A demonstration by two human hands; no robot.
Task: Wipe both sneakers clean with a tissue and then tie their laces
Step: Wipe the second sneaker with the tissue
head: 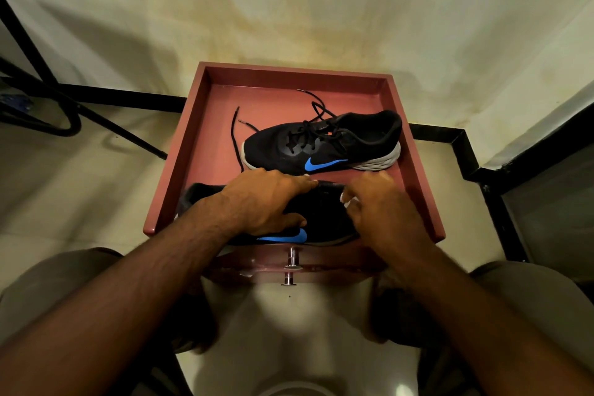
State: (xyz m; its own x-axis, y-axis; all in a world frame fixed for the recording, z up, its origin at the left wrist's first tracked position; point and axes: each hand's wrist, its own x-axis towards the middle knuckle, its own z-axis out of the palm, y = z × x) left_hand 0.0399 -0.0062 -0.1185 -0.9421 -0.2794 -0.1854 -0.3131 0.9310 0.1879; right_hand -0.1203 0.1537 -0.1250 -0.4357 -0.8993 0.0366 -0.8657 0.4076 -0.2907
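Wiping looks to be the step in hand, and I judge it is only partway: the near sneaker (324, 219) lies on its side at the front edge of the red drawer-top tray (193, 125), toe to the right, blue swoosh facing me, while the far sneaker (321, 145) sits upright behind it with its black laces (236, 138) loose and trailing across the tray floor, so no tying has been done on that 1. My left hand (266, 199) rests over the middle of the near sneaker, fingers fairly flat across its upper and thumb low near the swoosh, pressing it steady rather than pinching it. My right hand (382, 206) is at the toe end with fingers curled, and a small scrap of white shows at them, which I take to be the tissue (348, 201); it sits right against the shoe's upper. From here, the next move calls for short strokes along the toe and sole edge with the left hand holding firm, then turning the shoe. The 2 sneakers are near each other but apart
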